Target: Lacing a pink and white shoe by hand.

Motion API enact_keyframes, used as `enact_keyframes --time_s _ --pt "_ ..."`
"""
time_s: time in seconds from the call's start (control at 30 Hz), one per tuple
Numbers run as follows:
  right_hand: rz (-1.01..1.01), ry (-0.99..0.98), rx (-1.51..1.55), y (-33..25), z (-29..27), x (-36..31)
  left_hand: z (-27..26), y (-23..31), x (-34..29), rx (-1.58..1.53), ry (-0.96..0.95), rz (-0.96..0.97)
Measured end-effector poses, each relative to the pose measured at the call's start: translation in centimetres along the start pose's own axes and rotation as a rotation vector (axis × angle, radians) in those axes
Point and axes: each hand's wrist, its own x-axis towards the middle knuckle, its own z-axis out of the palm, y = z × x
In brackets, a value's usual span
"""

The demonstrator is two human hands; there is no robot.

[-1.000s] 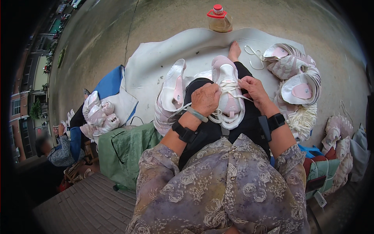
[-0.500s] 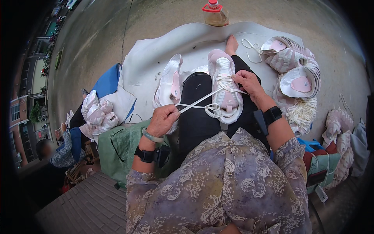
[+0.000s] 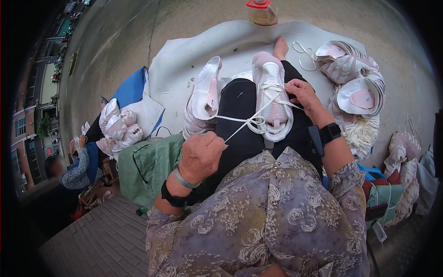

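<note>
A pink and white sneaker upper (image 3: pixel 272 106) rests on my right thigh, its toe pointing away and a white lace threaded through its eyelets. My left hand (image 3: pixel 200 154) is closed in a pinch on one end of the white shoelace (image 3: pixel 241 127), drawn taut from the shoe's middle toward the lower left. At the shoe's right edge, beside the eyelets, my right hand (image 3: pixel 303 96) is pinched closed; what lies between its fingertips is hidden. A loop of lace lies over the heel end. Another sneaker upper (image 3: pixel 203 99) stands left of my thigh.
Stacked pink and white uppers (image 3: pixel 362 78) and a bundle of white laces (image 3: pixel 361 136) lie to the right. A white sheet (image 3: pixel 177 64) covers the ground. Beyond it stands a bottle (image 3: pixel 263 16). A green bag (image 3: pixel 150 164) sits left; a person (image 3: pixel 78 161) sits farther left.
My left hand has pulled the lace lower and nearer to me, turning its back upward. My right hand has shifted slightly right to the shoe's edge. The whole view has shifted a little.
</note>
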Motion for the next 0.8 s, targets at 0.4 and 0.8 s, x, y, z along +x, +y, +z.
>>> enact_keyframes --time_s 0.4,0.8 --pt "-0.005 0.032 0.051 -0.7 0.1 -0.9 -2.2 -2.6 9.8 0.51 0.227 0.426" --pt "-0.791 0.191 -0.506 1.0 1.6 -1.9 5.5 -5.7 4.4 0.043 -0.046 0.157"
